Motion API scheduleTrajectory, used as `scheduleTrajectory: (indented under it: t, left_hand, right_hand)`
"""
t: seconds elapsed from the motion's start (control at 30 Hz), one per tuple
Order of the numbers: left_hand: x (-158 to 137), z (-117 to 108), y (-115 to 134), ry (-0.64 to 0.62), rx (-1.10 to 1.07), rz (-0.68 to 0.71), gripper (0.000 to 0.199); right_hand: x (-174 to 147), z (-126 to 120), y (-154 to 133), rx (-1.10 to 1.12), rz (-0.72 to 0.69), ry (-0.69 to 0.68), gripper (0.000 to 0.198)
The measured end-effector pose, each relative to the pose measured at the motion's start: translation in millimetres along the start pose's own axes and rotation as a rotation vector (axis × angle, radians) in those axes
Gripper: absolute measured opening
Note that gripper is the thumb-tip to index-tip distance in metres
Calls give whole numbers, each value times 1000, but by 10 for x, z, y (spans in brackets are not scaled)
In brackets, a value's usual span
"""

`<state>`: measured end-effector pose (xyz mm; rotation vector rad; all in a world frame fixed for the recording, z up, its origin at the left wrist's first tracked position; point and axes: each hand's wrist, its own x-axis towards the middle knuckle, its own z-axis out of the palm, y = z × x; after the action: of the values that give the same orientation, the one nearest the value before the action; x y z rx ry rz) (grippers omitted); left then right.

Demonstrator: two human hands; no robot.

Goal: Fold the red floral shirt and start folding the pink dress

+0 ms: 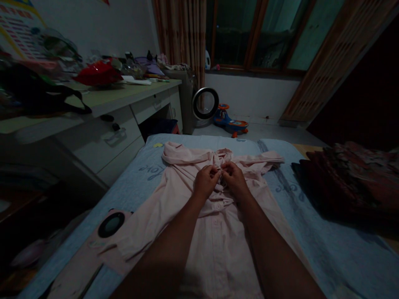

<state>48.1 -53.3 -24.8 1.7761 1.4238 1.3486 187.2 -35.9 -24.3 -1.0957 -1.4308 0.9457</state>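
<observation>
A pale pink button-front garment point(215, 241) lies spread on the blue bed cover point(149, 182), its sleeves out to both sides and its gathered neck at the far end. Just below that neck, my left hand point(206, 179) pinches the cloth along the button front. Close beside it, my right hand point(233, 177) grips the same edge with thumb and finger, the fingertips of both hands almost meeting. Whether a button sits between the fingers is too small and dark to tell. A lower button point(218, 206) shows nearer to me.
On the right rises a stack of dark folded cloth point(361, 182). At the left stands a cluttered desk point(124, 99) with drawers. Beyond the bed are a washing machine with its round door point(205, 104) open and a blue-orange ride-on toy point(230, 121).
</observation>
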Motion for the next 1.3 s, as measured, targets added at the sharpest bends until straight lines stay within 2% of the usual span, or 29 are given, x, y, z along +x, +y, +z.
scheduleTrajectory:
  t: [0.23,0.43,0.57,0.73,0.87,0.97,1.13,1.17,1.23,1.3]
  left_hand:
    - [16,13,-14,-55,-37,-11,4]
    - [7,-23,43,-91,92,89,7]
    - [-18,-34,77,-93,196,135,10]
    - [-20,-40,84,-93,202,118,11]
    - [4,-42,65,-73,169,115,9]
    - [26,-39,47,-15,91,98,10]
    - [47,-54,59,81,66,64,6]
    - [48,-62,66,110,88,75,8]
    - [47,-77,73,168,156,117,24]
    - [47,-83,57,165,242,169,42]
  right_hand:
    - [-15,6,30,12,27,-1,23]
    - [-19,11,94,53,50,-7,24]
    - [-14,9,55,-8,11,2,24]
    - [-19,-12,-11,-85,-57,34,29]
    - [-17,-54,4,-65,-43,12,35]
    - [10,-107,18,-133,-52,10,36]
    - [91,-209,18,-403,-238,-22,20]
    - [103,-226,17,-458,-260,-12,18]
    - [114,-256,11,-533,-282,5,15]
    - [111,-279,-2,-556,-284,-4,15]
